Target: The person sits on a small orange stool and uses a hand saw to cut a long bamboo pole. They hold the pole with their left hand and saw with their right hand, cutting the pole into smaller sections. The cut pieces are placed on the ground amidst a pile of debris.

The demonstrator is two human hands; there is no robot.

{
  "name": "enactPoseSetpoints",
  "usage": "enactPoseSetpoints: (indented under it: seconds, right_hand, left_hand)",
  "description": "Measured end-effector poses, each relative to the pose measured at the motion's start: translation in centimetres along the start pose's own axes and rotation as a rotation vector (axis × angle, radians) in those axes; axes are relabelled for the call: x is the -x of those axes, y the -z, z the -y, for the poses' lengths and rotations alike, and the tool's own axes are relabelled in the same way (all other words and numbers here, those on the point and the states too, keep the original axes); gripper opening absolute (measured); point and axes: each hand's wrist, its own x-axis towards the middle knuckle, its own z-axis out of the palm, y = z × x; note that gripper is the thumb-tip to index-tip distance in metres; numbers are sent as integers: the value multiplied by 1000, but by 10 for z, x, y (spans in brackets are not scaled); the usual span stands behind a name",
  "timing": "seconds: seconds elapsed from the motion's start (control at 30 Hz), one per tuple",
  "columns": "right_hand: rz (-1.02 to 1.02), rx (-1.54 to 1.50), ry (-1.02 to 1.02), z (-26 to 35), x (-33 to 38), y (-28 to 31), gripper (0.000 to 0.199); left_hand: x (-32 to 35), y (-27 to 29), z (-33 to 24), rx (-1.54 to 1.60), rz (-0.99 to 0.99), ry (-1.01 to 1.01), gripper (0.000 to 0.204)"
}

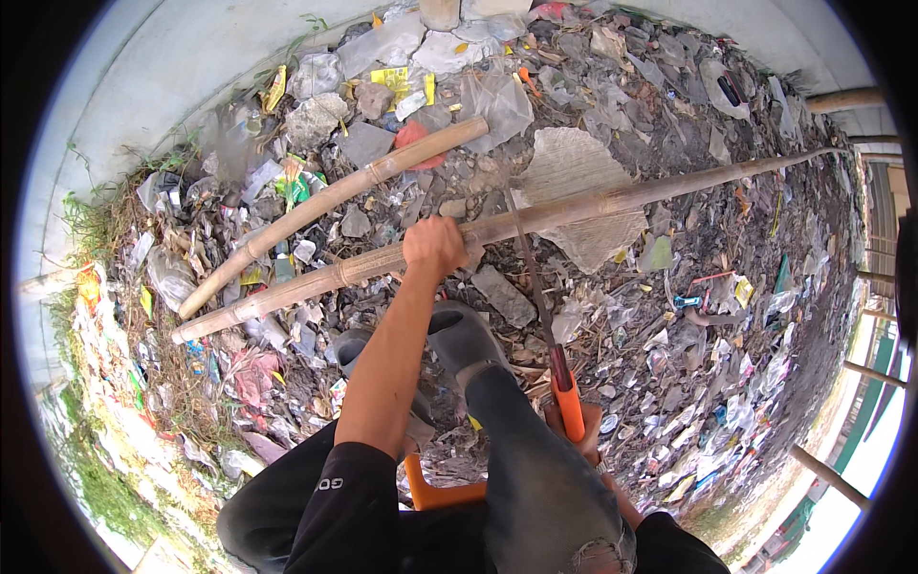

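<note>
A long bamboo pole (316, 283) lies slantwise over the littered ground, its far right part resting across a flat concrete slab (571, 165). My left hand (435, 246) is closed around this pole near its middle. Beside my knee, my right hand (591, 432) is closed on the orange handle (568, 404) of a hand saw, partly hidden by the handle and my leg. The saw's blade (532, 273) runs up and away and crosses the pole just right of my left hand. I cannot tell how deep the blade sits in the bamboo.
A shorter bamboo pole (330, 199) lies beyond the long one. My grey boots (461, 337) stand close to the pole. An orange frame-like object (440, 495) sits between my legs. Rubble and plastic litter surround me; a pale wall (143, 72) rises behind.
</note>
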Motion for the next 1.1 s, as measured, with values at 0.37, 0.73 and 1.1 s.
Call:
enactPoseSetpoints:
  seconds: [0.37, 0.73, 1.1]
  right_hand:
    - [-28, 31, 36, 13, 32, 17, 23]
    - [-107, -32, 173, 53, -107, -17, 22]
    - [-101, -9, 10, 43, -20, 10, 13]
  left_hand:
    - [-2, -9, 2, 4, -56, -1, 29]
    - [-11, -9, 3, -17, -123, -20, 27]
    - [-4, -17, 3, -21, -128, 37, 31]
